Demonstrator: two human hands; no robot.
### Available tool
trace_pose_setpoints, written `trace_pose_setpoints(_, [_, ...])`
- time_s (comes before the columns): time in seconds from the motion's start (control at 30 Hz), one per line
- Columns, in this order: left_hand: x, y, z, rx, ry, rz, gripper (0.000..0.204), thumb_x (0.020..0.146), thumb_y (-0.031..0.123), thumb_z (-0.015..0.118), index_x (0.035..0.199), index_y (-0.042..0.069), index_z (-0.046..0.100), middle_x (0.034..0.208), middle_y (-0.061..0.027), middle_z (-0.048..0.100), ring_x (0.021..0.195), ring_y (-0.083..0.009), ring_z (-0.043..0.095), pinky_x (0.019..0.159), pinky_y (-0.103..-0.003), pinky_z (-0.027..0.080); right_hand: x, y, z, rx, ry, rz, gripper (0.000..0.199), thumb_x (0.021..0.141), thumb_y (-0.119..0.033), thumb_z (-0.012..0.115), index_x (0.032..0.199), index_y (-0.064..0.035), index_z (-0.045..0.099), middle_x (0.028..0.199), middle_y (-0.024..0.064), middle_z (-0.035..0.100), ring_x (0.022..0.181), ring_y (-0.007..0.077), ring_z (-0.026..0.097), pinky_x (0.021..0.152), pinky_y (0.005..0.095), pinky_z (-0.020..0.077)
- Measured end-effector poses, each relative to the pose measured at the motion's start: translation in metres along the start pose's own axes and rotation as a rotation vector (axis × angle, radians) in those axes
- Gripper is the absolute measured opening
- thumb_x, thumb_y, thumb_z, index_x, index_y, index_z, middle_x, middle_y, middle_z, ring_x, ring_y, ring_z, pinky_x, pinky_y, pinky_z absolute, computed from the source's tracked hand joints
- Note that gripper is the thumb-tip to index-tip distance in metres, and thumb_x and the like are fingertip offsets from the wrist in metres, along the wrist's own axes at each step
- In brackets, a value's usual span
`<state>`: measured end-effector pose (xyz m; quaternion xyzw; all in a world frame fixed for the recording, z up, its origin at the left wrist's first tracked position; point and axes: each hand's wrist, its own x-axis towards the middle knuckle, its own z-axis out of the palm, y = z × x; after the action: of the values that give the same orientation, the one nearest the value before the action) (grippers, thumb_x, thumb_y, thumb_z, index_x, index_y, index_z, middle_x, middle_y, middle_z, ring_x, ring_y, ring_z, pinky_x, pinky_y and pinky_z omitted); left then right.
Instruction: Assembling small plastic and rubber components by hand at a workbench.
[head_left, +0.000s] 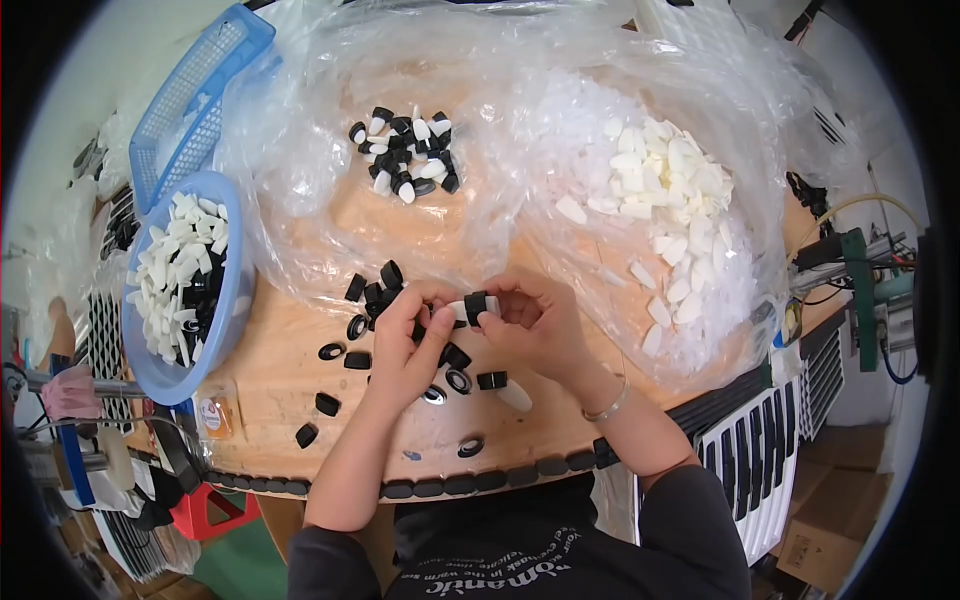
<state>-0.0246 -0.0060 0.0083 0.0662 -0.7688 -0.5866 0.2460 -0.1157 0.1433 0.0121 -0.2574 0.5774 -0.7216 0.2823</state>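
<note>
Over the middle of the wooden table, both my hands pinch one small part. It is a white oval piece with a black ring around its middle. My left hand is closed on the part's left end, and my right hand is closed on its right end, thumb near the ring. Fingertips cover some of the part. Loose black rings lie beside and below my left hand, some upright and some flat. A single white oval piece rests below my right hand.
White pieces are heaped on clear plastic sheeting at the right. Black-and-white parts form a pile at the back. A blue basin of white and black pieces stands left, near a blue basket. Black padding lines the table's front edge.
</note>
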Motion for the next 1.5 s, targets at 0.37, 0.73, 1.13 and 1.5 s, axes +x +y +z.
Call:
trace_pose_setpoints(0.37, [0.000,-0.007,-0.007,-0.116,-0.230,-0.093,0.006,0.084,0.002,0.060,0.090,0.002,0.061,0.084,-0.0024,0.059,0.072,-0.0104,0.045,0.066,-0.023,0.039,0.001,0.001,-0.002,-0.019,-0.176,-0.158,0.024,0.081,0.006,0.059,0.104,0.0014,0.059,0.099,0.0033,0.057,0.090,0.0085,0.057,0.082,0.0255,0.0476])
trace_pose_setpoints(0.73, [0.002,0.005,-0.010,-0.009,-0.310,0.117,0.009,0.079,-0.006,0.056,0.084,-0.003,0.061,0.087,-0.0131,0.062,0.072,-0.0213,0.058,0.065,-0.028,0.046,-0.002,-0.002,-0.001,0.095,-0.173,-0.120,0.018,0.081,0.003,0.062,0.098,-0.0011,0.060,0.091,0.0016,0.062,0.080,0.0065,0.059,0.070,0.0222,0.0493])
trace_pose_setpoints(1.13, [-0.003,0.000,-0.008,-0.228,-0.300,0.044,0.007,0.083,-0.005,0.054,0.082,-0.001,0.060,0.085,-0.0121,0.062,0.072,-0.0197,0.058,0.064,-0.026,0.044,-0.003,-0.007,-0.002,0.390,-0.159,0.238,0.024,0.079,0.006,0.061,0.103,0.0024,0.063,0.095,0.0086,0.065,0.085,0.0109,0.064,0.069,0.0236,0.0567])
trace_pose_setpoints(1.5, [-0.005,0.001,-0.004,-0.147,-0.229,0.156,0.011,0.091,0.002,0.051,0.091,-0.002,0.061,0.090,-0.0110,0.062,0.079,-0.0175,0.057,0.070,-0.026,0.045,-0.007,-0.013,0.003,0.265,-0.126,-0.062,0.026,0.082,0.008,0.062,0.107,0.0061,0.061,0.093,0.0085,0.062,0.080,0.0119,0.063,0.070,0.0243,0.0523])
